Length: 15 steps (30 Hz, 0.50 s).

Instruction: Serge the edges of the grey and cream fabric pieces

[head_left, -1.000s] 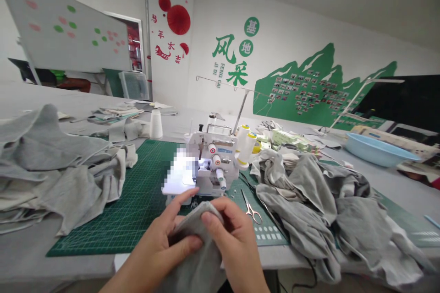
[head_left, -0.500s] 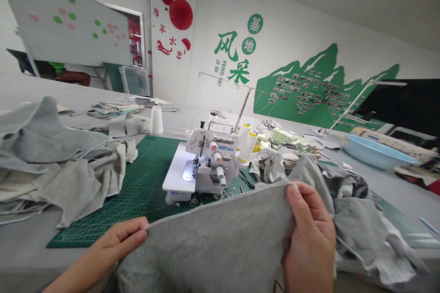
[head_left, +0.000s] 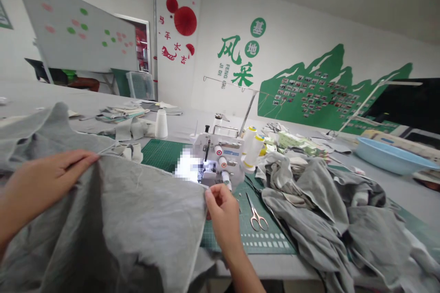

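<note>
A large piece of grey fabric (head_left: 151,215) hangs stretched between my two hands, its stitched top edge running from one to the other. My left hand (head_left: 65,171) pinches that edge on the left, over a pile of similar cloth. At the fabric's right corner, my right hand (head_left: 222,203) grips the edge between thumb and fingers. Just behind it stands a white overlock sewing machine (head_left: 233,146) with its lamp lit; the fabric hides its lower front. Scissors (head_left: 256,215) with copper-coloured handles lie to the right of my right hand.
Beneath the machine is a green cutting mat (head_left: 278,243). Heaps of grey cloth (head_left: 319,192) lie on the right and another pile (head_left: 51,123) on the left. White thread cones (head_left: 250,144) stand by the machine, a thread cone (head_left: 161,123) behind it. A blue basin (head_left: 392,155) sits far right.
Both hands have moved left with the fabric; the left hand rose and the right came in front of the machine. The scissors on the mat have come into sight.
</note>
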Available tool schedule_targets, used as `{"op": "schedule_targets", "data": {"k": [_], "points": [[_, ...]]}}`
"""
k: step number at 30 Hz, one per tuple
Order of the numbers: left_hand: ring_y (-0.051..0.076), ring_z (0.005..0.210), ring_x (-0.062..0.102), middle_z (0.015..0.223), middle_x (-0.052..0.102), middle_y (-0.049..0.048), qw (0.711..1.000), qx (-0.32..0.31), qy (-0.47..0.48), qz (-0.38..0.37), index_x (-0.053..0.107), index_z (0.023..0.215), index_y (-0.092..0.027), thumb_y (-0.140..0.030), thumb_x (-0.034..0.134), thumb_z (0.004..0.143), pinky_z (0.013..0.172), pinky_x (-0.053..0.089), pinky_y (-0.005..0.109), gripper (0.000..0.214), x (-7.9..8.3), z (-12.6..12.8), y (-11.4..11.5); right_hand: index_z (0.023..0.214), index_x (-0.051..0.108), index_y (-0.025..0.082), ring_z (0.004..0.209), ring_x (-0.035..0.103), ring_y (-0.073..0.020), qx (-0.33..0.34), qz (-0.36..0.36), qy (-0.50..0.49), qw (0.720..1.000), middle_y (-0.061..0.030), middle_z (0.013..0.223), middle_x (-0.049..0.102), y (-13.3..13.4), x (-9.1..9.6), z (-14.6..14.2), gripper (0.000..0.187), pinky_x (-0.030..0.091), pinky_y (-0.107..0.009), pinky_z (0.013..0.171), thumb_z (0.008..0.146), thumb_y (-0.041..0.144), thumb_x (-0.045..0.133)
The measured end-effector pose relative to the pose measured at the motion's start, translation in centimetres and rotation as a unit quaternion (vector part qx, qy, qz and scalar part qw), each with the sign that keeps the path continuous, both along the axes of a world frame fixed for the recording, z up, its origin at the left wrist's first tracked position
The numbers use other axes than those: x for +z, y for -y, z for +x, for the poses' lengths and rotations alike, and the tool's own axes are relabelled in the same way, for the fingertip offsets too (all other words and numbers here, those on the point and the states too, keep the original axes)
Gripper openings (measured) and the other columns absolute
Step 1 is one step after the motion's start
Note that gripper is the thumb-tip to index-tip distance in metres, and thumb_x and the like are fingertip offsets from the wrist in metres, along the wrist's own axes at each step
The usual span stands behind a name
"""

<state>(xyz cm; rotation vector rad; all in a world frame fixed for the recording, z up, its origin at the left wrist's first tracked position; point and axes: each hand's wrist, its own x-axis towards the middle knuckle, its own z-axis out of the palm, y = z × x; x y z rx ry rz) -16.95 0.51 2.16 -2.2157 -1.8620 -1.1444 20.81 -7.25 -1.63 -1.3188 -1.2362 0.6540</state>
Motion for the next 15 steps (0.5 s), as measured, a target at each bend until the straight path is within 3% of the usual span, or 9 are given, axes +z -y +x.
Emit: {"op": "schedule_targets", "data": {"k": [1, 4, 5, 7, 8, 9, 12, 15], "points": [[0.032, 0.102, 0.06, 0.097, 0.063, 0.0036, 0.995, 0.039, -0.084, 0.048, 0.069, 0.096, -0.016, -0.037, 0.043, 0.097, 0.102, 0.04, 0.054, 0.034, 0.9, 1.6, -0.2, 0.07, 0.06, 0.021, 0.056, 0.055, -0.0157, -0.01, 0.004, 0.012, 1.0, 0.0029, 0.06, 0.058, -1.0, -0.5, -0.6, 0.017, 0.041, -0.024, 0.054, 0.086, 0.029, 0.059], [0.038, 0.12, 0.051, 0.11, 0.062, 0.0123, 0.989, 0.0, -0.127, 0.081, 0.067, 0.108, -0.007, -0.029, 0.038, 0.099, 0.108, 0.032, 0.06, 0.038, 1.4, 7.8, 0.1, 0.069, 0.065, 0.021, 0.06, 0.056, -0.0182, -0.053, 0.011, 0.024, 0.998, 0.0002, 0.062, 0.063, -3.0, -1.2, -1.8, 0.014, 0.039, -0.027, 0.06, 0.082, 0.026, 0.063], [0.035, 0.121, 0.051, 0.117, 0.061, 0.0127, 0.987, -0.037, -0.134, 0.083, 0.066, 0.114, -0.008, -0.029, 0.039, 0.1, 0.11, 0.034, 0.055, 0.037, 0.8, 10.1, 0.5, 0.068, 0.066, 0.022, 0.059, 0.055, -0.0181, -0.065, 0.01, 0.021, 0.998, 0.0003, 0.061, 0.063, -3.4, -1.3, -2.0, 0.014, 0.039, -0.028, 0.06, 0.081, 0.026, 0.063], [0.022, 0.115, 0.059, 0.118, 0.066, 0.0027, 0.974, -0.148, -0.156, 0.072, 0.068, 0.114, -0.022, -0.035, 0.05, 0.096, 0.106, 0.044, 0.034, 0.029, -0.9, 14.3, 1.5, 0.067, 0.066, 0.022, 0.055, 0.053, -0.0173, -0.076, 0.006, 0.006, 0.997, 0.0013, 0.057, 0.061, -3.9, -1.5, -2.2, 0.014, 0.038, -0.027, 0.058, 0.08, 0.028, 0.065], [0.019, 0.114, 0.06, 0.122, 0.066, -0.0004, 0.961, -0.213, -0.169, 0.058, 0.066, 0.118, -0.027, -0.034, 0.055, 0.093, 0.104, 0.046, 0.029, 0.028, -1.9, 16.1, 2.0, 0.066, 0.066, 0.022, 0.054, 0.053, -0.0167, -0.076, 0.003, -0.008, 0.997, 0.0017, 0.056, 0.06, -4.0, -1.6, -2.2, 0.015, 0.038, -0.027, 0.056, 0.079, 0.028, 0.066], [0.02, 0.117, 0.06, 0.129, 0.064, 0.0028, 0.945, -0.28, -0.164, 0.039, 0.062, 0.126, -0.026, -0.028, 0.057, 0.092, 0.104, 0.047, 0.031, 0.035, -2.8, 17.7, 2.5, 0.067, 0.065, 0.021, 0.053, 0.053, -0.0162, -0.074, -0.001, -0.026, 0.997, 0.0022, 0.056, 0.059, -4.1, -1.8, -2.2, 0.014, 0.039, -0.026, 0.055, 0.079, 0.029, 0.067], [0.027, 0.119, 0.057, 0.133, 0.062, 0.0103, 0.941, -0.308, -0.136, 0.032, 0.055, 0.133, -0.019, -0.018, 0.061, 0.085, 0.104, 0.047, 0.043, 0.048, -4.7, 20.5, 3.3, 0.071, 0.061, 0.021, 0.045, 0.05, -0.0135, -0.052, -0.021, -0.099, 0.993, 0.0051, 0.053, 0.055, -4.2, -2.7, -2.1, 0.016, 0.038, -0.023, 0.045, 0.078, 0.033, 0.068], [0.03, 0.118, 0.055, 0.132, 0.062, 0.0109, 0.947, -0.285, -0.139, 0.042, 0.055, 0.132, -0.019, -0.014, 0.061, 0.083, 0.102, 0.045, 0.048, 0.05, -5.2, 21.0, 3.4, 0.073, 0.057, 0.021, 0.034, 0.04, -0.0102, -0.011, -0.052, -0.187, 0.981, 0.0088, 0.045, 0.048, -4.3, -3.8, -2.2, 0.023, 0.031, -0.021, 0.033, 0.077, 0.041, 0.068]]}}
